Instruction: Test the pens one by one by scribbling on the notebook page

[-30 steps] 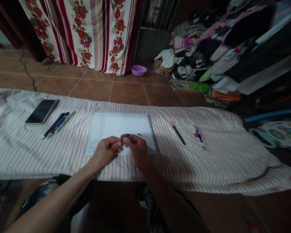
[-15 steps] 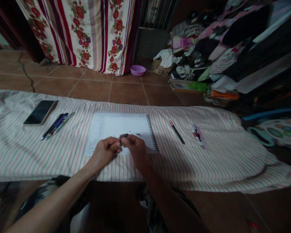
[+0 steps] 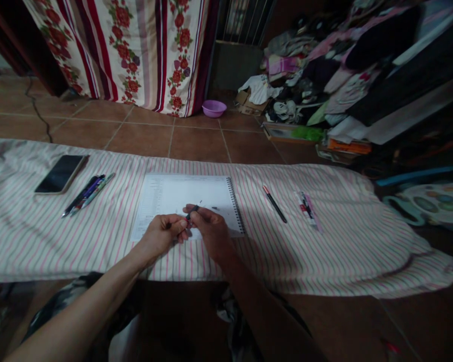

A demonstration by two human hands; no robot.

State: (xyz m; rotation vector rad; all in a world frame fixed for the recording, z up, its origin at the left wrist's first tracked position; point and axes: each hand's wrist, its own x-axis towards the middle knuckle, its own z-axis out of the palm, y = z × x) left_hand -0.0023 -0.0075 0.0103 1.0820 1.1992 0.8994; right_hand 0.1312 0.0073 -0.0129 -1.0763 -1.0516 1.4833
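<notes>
Over the lower part of an open spiral notebook [image 3: 196, 188], my two hands meet around a short dark pen-like piece [image 3: 194, 212]. Its thin tip points up and to the right. My right hand [image 3: 212, 227] pinches it between thumb and fingers. From the other side, my left hand [image 3: 166, 231] closes its fingertips at the lower end, where a bit of red shows. Just beyond the right fingers, a small dark piece [image 3: 215, 208] lies on the page. Right of the notebook rests a black pen [image 3: 275, 203] with a light reddish end.
Several pens [image 3: 86, 195] lie left of the notebook beside a dark-screened phone [image 3: 60, 174]. Pens in a clear and pink packet [image 3: 308, 211] lie at the right. A striped cloth [image 3: 335, 241] covers the surface. Beyond it, a purple basin [image 3: 214, 108] stands on the tiled floor.
The dark piece has tilted more upright, its tip moving slightly up and right. My right fingers have shifted a little around it. Both hands remain together over the notebook.
</notes>
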